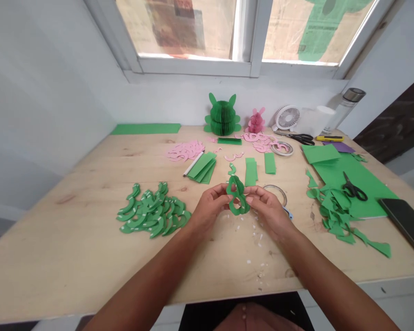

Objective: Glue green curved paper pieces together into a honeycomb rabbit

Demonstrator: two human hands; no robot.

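Between my two hands is a green paper cutout [240,209] with curved, figure-eight-like loops, held upright above the table. My left hand [214,202] pinches its left side, and my right hand [264,204] grips its right edge. Just beyond it lies a small curved green strip [232,169] with white marks. A pile of curved green paper pieces [155,214], also with white marks, rests left of my left hand. Beside my right hand are a tape roll [278,193] and a blue-handled item [288,213], partly hidden by that hand.
Folded green papers [203,168], a white pen [193,163] and pink cutouts [186,151] lie farther back. Green and pink paper figures [222,117] stand by the wall. To the right are scissors [353,188], green scraps [336,211], a phone [405,220], a fan [287,117] and a bottle [345,108].
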